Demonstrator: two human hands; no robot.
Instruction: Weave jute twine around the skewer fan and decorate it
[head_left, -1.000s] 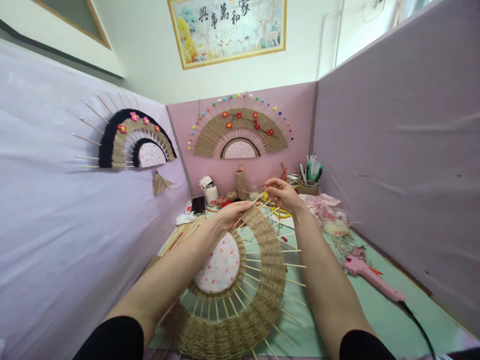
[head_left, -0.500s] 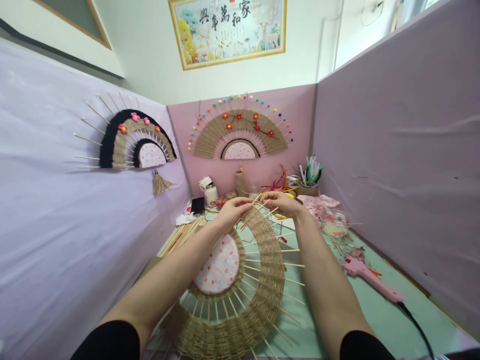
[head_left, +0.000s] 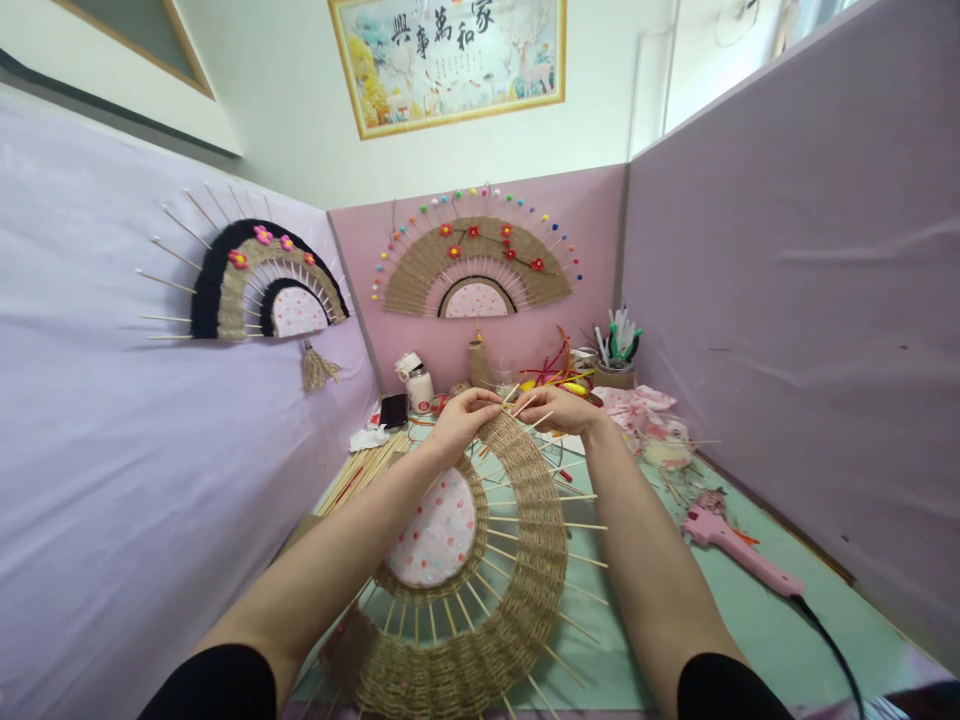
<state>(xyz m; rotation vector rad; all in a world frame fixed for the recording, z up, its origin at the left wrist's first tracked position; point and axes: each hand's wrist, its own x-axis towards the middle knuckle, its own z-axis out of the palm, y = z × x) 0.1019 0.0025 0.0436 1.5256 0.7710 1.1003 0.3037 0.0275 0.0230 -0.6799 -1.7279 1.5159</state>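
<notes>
A woven fan of tan twine on thin wooden sticks stands tilted over the table, with a white, red-dotted half-round centre. My left hand is closed on the fan's far end, thumb and fingers pinching near the last sticks. Just to its right, my right hand is closed too, its fingertips pinched at the stick tips by the woven edge. Whether it grips a stick or a strand of twine is too small to make out. My left forearm passes in front of part of the dotted centre.
On the right lies a pink glue gun with a black cord. Loose sticks lie left, beside a dark phone and a white bottle. Behind are a pen holder, crumpled pink cloth and a finished fan on the partition.
The view has shifted slightly, moving the background a little left. Both hands stay at the fan's far end; my right hand's fingers have come slightly nearer the woven edge.
</notes>
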